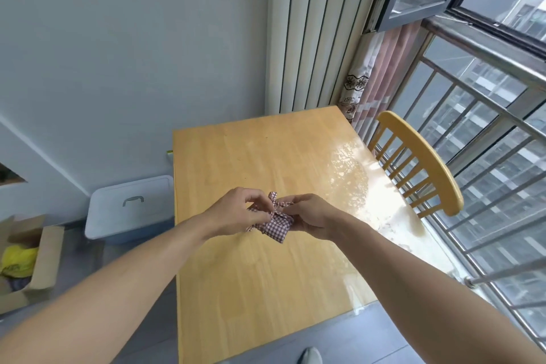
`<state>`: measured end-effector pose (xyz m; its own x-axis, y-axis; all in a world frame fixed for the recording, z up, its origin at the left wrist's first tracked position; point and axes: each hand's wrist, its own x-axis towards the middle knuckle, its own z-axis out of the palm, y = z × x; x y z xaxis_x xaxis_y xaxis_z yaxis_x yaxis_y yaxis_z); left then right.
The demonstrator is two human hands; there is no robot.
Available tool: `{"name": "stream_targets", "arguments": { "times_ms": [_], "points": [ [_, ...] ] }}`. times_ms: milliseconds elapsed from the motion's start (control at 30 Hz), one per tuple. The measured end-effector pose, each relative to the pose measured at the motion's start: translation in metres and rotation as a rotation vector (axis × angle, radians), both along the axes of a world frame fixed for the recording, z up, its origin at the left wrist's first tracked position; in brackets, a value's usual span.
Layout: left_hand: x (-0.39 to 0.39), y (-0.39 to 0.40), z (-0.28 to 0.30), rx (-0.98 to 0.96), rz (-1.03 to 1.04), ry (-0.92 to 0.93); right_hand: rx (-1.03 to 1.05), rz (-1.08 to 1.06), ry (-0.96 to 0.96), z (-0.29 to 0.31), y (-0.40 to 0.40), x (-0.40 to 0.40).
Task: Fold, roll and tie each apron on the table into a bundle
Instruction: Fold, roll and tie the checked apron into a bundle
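I see both hands meet over the middle of the wooden table [266,275], working a small checked apron bundle [276,227] held between them. My left hand [236,210] has its fingers curled, pinching the tie strip [273,198] at the knot on top of the bundle. My right hand [313,216] curls around the bundle's right side and pinches the strip's other end. I cannot tell whether the bundle touches the tabletop.
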<state>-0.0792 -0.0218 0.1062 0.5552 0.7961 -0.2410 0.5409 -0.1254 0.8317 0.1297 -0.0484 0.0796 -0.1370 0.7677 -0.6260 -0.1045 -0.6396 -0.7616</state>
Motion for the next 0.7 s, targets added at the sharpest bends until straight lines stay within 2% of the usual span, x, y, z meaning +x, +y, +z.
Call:
{"name": "stream_targets", "arguments": {
  "times_ms": [100, 200, 333, 367, 467, 500, 533, 633, 700],
  "points": [
    [0.004, -0.003, -0.017, 0.127, 0.173, 0.041, 0.052, -0.198, -0.057, -0.022, -0.006, -0.024],
    [0.007, 0.000, -0.034, 0.131, 0.345, -0.088, 0.100, -0.359, -0.125, -0.041, -0.010, -0.042],
    [0.000, 0.009, -0.055, 0.179, 0.361, -0.101, 0.133, -0.498, -0.207, -0.056, -0.016, -0.056],
    [-0.001, 0.009, -0.061, 0.247, 0.340, -0.069, 0.135, -0.520, -0.229, -0.061, -0.018, -0.058],
    [0.000, 0.008, -0.077, 0.615, 0.330, -0.009, 0.138, -0.541, -0.303, -0.073, -0.022, -0.066],
    [0.002, 0.006, -0.082, 0.640, 0.328, -0.009, 0.135, -0.554, -0.318, -0.078, -0.024, -0.069],
    [0.004, 0.004, -0.085, 0.560, 0.325, -0.010, 0.132, -0.570, -0.330, -0.082, -0.027, -0.071],
    [0.014, 0.001, -0.097, 0.069, 0.360, 0.026, 0.132, -0.613, -0.313, -0.094, -0.035, -0.075],
    [0.019, 0.002, -0.105, -0.061, 0.350, 0.065, 0.111, -0.613, -0.302, -0.102, -0.042, -0.074]
  ]
}}
